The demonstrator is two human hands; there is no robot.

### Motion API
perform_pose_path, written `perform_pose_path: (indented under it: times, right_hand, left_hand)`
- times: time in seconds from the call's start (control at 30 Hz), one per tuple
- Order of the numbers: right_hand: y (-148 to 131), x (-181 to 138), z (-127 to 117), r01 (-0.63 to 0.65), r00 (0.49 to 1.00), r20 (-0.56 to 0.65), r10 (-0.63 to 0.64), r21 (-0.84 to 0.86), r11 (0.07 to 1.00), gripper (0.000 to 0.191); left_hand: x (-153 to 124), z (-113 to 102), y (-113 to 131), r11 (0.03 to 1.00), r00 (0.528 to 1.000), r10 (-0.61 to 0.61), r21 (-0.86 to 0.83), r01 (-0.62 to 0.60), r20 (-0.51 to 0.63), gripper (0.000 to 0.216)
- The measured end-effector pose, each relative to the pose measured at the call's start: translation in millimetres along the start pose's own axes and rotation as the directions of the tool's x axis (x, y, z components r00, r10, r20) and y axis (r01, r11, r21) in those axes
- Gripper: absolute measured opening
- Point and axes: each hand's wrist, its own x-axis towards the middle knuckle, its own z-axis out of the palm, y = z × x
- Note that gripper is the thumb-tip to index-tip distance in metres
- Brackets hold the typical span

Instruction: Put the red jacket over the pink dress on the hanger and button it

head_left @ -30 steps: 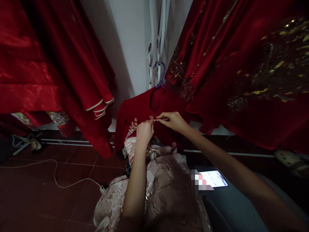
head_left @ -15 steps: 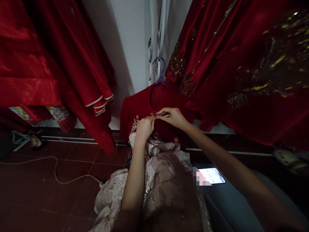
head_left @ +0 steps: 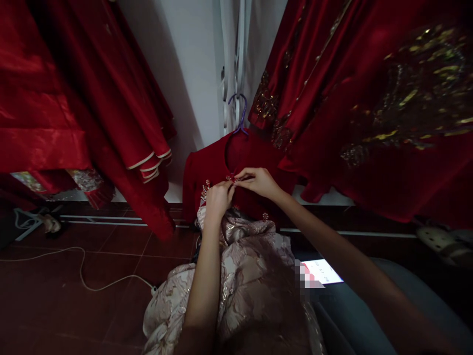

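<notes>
At left, a cord [head_left: 96, 290] lies on the floor [head_left: 40, 310]. Our left hand [head_left: 219, 198] pinches the front of the red top [head_left: 211, 163], which hangs in the far middle; our right hand [head_left: 260, 182] pinches it too, fingertips close beside. A phone [head_left: 327, 271] lies near right.

The left hand [head_left: 218, 198] has its back turned up and its fingers [head_left: 226, 185] curled, their tips close against those of the right hand [head_left: 259, 182], which faces it from the other side with thumb and index finger pinched at the tips. Below the fingers, the bare left forearm [head_left: 204, 276] stands steep; the bare right forearm [head_left: 320, 228] slants away to their lower right.
</notes>
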Motion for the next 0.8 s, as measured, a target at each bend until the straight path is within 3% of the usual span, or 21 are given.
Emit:
perform_pose_path:
  times: [0.3, 0.6, 0.8]
  right_hand:
    - [3.0, -0.9, 1.1, 0.015, 0.999, -0.043, -0.015, 0.003, 1.0, 0.023]
    - [8.2, 10.3, -4.9, 0.03, 1.0, 0.006, -0.03, -0.009, 1.0, 0.022]
    - [6.8, 19.3, -9.1, 0.072, 0.994, -0.083, -0.073, -0.006, 0.997, 0.023]
  left_hand:
    - [6.9, 9.4, -8.5, 0.997, 0.998, 0.039, -0.057, -0.042, -0.053, 0.03]
    - [21.5, 16.5, -19.3, 0.988, 0.991, 0.116, -0.1, -0.122, -0.063, 0.026]
    - [45.5, 13.6, -26.6, 0.956, 0.977, 0.179, -0.214, -0.2, -0.113, 0.025]
